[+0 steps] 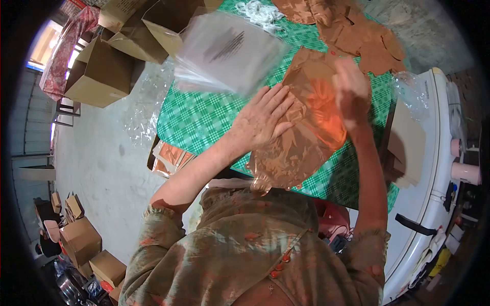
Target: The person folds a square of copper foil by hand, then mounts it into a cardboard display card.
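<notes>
A thin, shiny copper-brown piece (293, 158), wrinkled like film or slick cloth, lies across the table in front of me and droops over the near edge. Its right part glows bright orange. My left hand (261, 117) rests flat on its left side, fingers stretched out. Over its upper right side is my right hand (351, 92), smeared by motion with its fingers curled in; I cannot tell whether it grips the piece. A stack of clear plastic bags (229, 48) with dark print lies beyond my left hand. More brown pieces (357, 30) are heaped at the far right.
A green plaid cloth (196, 115) covers the table. White strings (259, 13) lie at its far edge. Open cardboard boxes (102, 71) stand at the far left. A box of copper-coloured packets (171, 158) sits by the left edge, and a white appliance (416, 204) stands at the right.
</notes>
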Available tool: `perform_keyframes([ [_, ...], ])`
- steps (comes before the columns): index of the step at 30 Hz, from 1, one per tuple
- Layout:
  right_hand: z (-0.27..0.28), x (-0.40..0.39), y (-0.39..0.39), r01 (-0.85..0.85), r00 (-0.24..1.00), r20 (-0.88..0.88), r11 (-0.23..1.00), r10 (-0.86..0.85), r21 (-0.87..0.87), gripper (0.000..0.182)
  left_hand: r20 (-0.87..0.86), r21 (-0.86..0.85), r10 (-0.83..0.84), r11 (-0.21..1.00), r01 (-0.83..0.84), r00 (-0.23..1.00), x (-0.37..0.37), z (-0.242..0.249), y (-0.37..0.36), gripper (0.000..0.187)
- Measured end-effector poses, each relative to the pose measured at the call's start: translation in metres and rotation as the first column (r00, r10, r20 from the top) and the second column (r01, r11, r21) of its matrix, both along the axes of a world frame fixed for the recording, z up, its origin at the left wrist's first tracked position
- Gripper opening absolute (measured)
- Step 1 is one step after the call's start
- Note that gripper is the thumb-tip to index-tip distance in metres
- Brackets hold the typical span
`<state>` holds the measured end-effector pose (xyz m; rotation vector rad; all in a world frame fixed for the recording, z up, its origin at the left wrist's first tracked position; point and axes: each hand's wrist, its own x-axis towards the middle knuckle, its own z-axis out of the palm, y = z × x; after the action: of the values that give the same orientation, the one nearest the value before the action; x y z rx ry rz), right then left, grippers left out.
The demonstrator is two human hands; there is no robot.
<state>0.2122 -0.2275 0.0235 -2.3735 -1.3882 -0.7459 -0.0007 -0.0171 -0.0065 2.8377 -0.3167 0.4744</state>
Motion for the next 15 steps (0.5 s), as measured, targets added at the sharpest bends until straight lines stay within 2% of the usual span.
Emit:
perform_keyframes([
  [1, 0.004, -0.018, 0.011, -0.065, 0.988, -0.139, 0.998, 0.067, 0.017, 0.038, -0.006, -0.004, -0.002, 1.0, 0.002, 1.0, 0.0, 0.0, 0.0, 0.068],
  [4, 0.002, -0.056, 0.034, -0.298, 0.927, -0.293, 0.935, 0.235, -0.192, 0.048, 0.002, -0.001, -0.009, 1.0, 0.009, 1.0, 0.001, 0.001, 0.0, 0.067],
  [7, -0.025, -0.042, 0.039, -0.309, 0.921, -0.321, 0.916, 0.221, -0.256, 0.058, 0.008, -0.001, -0.001, 1.0, 0.001, 1.0, 0.0, -0.002, 0.001, 0.066],
  [8, -0.03, -0.034, 0.039, -0.272, 0.949, -0.25, 0.899, 0.191, -0.343, 0.061, 0.005, -0.004, 0.002, 1.0, -0.002, 1.0, 0.001, -0.003, 0.0, 0.066],
  [11, -0.033, -0.017, 0.033, -0.269, 0.962, -0.154, 0.891, 0.227, -0.365, 0.06, 0.045, 0.012, -0.001, 1.0, 0.001, 0.999, 0.002, -0.007, 0.0, 0.064],
  [15, -0.048, -0.006, 0.035, -0.213, 0.977, -0.102, 0.907, 0.189, -0.362, 0.057, 0.057, -0.006, 0.01, 1.0, -0.009, 0.998, -0.001, -0.009, 0.0, 0.063],
])
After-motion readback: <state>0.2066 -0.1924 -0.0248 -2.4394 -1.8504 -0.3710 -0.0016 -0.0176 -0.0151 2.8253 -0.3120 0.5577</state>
